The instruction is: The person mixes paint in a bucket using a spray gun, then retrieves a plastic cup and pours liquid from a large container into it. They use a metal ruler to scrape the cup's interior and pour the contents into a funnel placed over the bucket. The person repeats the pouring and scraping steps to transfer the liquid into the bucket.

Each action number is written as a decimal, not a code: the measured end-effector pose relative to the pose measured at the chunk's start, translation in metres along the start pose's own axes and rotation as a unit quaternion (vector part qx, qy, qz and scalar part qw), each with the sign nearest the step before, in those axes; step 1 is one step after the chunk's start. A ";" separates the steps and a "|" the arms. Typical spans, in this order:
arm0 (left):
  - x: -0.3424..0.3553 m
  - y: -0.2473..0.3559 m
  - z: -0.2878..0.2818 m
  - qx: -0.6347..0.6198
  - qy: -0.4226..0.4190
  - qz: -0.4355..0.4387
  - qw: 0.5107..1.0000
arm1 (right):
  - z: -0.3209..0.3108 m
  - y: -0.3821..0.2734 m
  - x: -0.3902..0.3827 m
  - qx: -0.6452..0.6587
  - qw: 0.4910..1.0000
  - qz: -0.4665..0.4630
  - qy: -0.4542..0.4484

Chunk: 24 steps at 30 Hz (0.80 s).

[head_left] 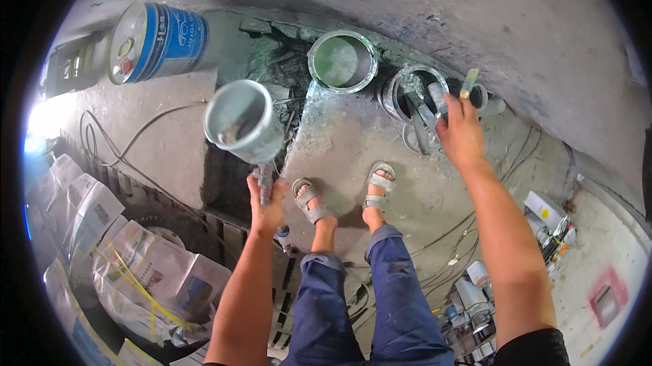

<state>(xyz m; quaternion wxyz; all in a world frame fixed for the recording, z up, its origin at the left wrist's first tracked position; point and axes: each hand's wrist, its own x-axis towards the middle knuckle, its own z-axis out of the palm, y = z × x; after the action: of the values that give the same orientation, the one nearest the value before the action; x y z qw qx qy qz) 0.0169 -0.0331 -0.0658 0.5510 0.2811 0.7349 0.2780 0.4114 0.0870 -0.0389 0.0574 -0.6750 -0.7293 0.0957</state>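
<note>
My left hand (267,206) is closed round the handle of a spray gun (265,179). A large grey cup (272,138), partly smeared by motion, sits on the gun, with some residue inside. Below that hand hangs a hose fitting (283,235). At the back right my right hand (463,128) is closed on a short brush-like tool (468,84) with a yellowish end; its exact kind is unclear. Close beside these fingers stands a metal tin (388,97) with several scrapers or similar tools (421,118) sticking out. An open tin (343,34) with a pale green coating stands left of it.
A blue and white drum (180,36) lies at the far left. Debris fills a dark gap (234,182) in the floor. Cables (122,155) trail on both sides. Wrapped sacks (159,264) lie at left, assorted gear (472,298) at lower right. A grey wall (530,19) rises behind.
</note>
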 end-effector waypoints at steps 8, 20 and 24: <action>0.041 0.019 -0.011 -0.021 0.034 -0.122 0.992 | -0.019 0.001 -0.005 0.041 0.996 0.053 0.060; 0.036 0.011 -0.024 -0.026 0.066 -0.132 0.989 | -0.036 -0.015 -0.024 0.077 0.990 0.079 0.087; 0.028 0.001 -0.032 -0.015 0.065 -0.083 0.994 | -0.039 -0.029 -0.032 0.082 0.988 0.091 0.093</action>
<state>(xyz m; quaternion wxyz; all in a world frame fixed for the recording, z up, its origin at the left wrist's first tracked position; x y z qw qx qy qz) -0.0200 -0.0160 -0.0759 0.5268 0.1925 0.7860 0.2601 0.3943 0.0554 0.0067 0.1714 -0.7375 -0.6460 0.0969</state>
